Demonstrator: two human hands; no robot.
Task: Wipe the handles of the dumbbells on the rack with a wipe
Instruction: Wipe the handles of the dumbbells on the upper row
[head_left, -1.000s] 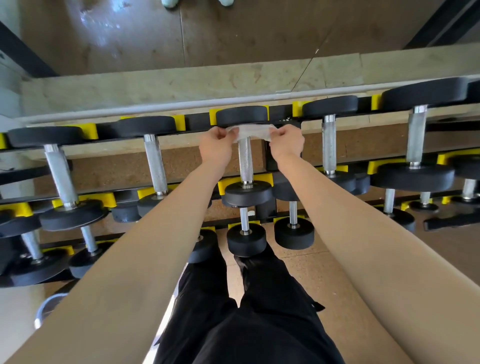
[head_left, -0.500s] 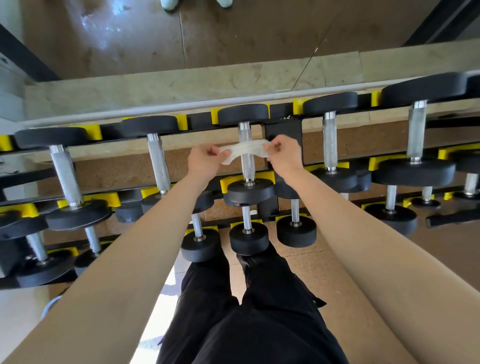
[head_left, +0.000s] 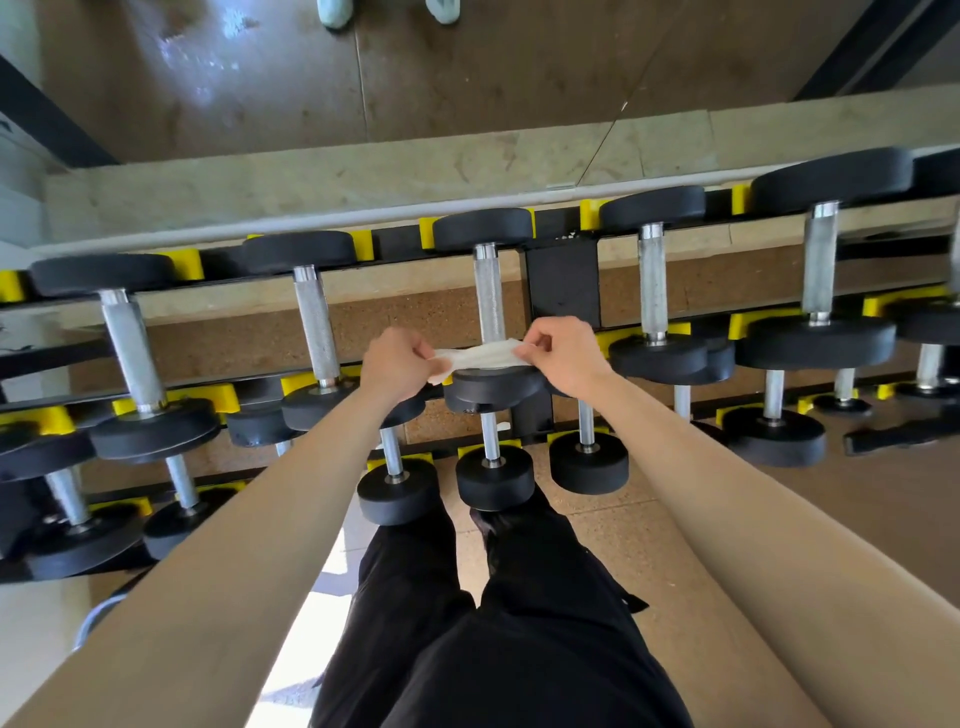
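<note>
A white wipe (head_left: 480, 355) is stretched across the near end of a silver knurled handle (head_left: 489, 297) on the top-row centre dumbbell, just above its near black head (head_left: 493, 385). My left hand (head_left: 396, 362) pinches the wipe's left end. My right hand (head_left: 563, 354) pinches its right end. The handle's bottom end is hidden behind the wipe. Other black dumbbells with silver handles lie on the same black and yellow rack (head_left: 563, 283), such as the left neighbour (head_left: 317, 325) and the right neighbour (head_left: 653, 288).
Lower tiers hold smaller dumbbells (head_left: 494, 478) close to my black-trousered legs (head_left: 498, 623). A pale stone ledge (head_left: 322, 182) runs behind the rack, with dark floor beyond. Two pale shoes (head_left: 387, 10) of another person show at the top edge.
Both hands have slid the wipe along the centre handle from its far end down to its near end, toward me.
</note>
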